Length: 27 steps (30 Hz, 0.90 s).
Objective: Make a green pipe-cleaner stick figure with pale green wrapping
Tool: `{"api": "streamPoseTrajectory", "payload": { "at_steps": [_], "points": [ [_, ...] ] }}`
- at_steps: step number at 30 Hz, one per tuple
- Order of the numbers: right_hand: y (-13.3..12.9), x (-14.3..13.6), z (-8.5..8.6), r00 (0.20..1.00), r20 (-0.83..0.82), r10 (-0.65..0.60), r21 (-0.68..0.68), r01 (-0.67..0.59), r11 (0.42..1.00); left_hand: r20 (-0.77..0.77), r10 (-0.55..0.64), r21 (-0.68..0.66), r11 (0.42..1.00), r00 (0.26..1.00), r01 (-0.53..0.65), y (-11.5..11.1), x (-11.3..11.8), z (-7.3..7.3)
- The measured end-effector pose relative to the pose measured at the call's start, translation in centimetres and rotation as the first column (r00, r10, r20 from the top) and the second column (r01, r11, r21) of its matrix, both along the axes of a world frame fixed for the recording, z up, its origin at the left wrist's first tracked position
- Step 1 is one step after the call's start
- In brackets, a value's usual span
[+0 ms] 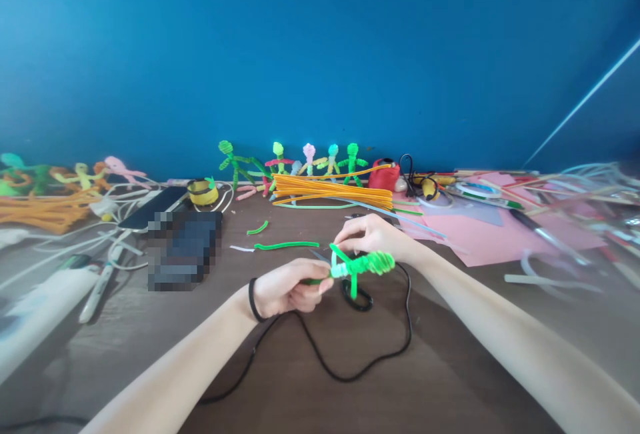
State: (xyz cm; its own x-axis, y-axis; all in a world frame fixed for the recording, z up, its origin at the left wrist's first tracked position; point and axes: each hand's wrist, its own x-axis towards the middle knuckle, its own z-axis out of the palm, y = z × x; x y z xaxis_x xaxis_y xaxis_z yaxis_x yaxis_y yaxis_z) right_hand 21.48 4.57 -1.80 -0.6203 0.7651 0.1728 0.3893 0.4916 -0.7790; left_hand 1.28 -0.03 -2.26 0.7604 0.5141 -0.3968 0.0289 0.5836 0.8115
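Note:
My left hand point(300, 285) is closed around the lower end of a green pipe-cleaner figure point(373, 263), which lies sideways with its coiled head pointing right. Pale white pipe cleaner point(339, 269) is wound about the figure's middle. My right hand point(367, 234) is above it with thumb and fingers pinched together at the white strand's free end, partly hidden by the fingers. Beyond my hands, a longer green pipe-cleaner piece point(286, 245) and a short curved green piece point(257, 228) lie on the table, beside a small white piece point(242, 249).
Finished pipe-cleaner figures point(309, 154) stand along the blue wall behind an orange pipe-cleaner bundle point(333, 192). Phones point(187, 251), white cables and a marker point(96, 291) lie left. Pink paper point(480, 241) lies right. A black cord point(350, 379) loops below my hands.

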Motion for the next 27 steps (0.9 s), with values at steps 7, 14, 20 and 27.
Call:
{"api": "streamPoseTrajectory", "payload": {
  "at_steps": [7, 14, 20, 27],
  "points": [
    [-0.6, -0.5, 0.7, 0.997, 0.073, -0.020, 0.225, 0.003, 0.974, -0.214, -0.082, 0.022, 0.996, 0.973, 0.089, -0.1, 0.3, -0.3],
    [-1.8, -1.4, 1.8, 0.991, 0.127, -0.029, 0.472, -0.035, 0.881, -0.261, 0.029, 0.081, 0.997, 0.965, -0.008, -0.4, 0.6, -0.5],
    [-1.7, -1.2, 1.6, 0.997, 0.021, -0.071, 0.576, 0.046, 0.816, -0.145, 0.299, 0.076, 0.954, 0.943, -0.291, 0.1, 0.5, -0.7],
    [-1.8, -1.4, 1.6, 0.998, -0.037, -0.045, 0.580, 0.058, 0.813, -0.061, 0.493, 0.022, 0.870, 0.868, -0.492, 0.9, 0.4, -0.8]
  ]
}}
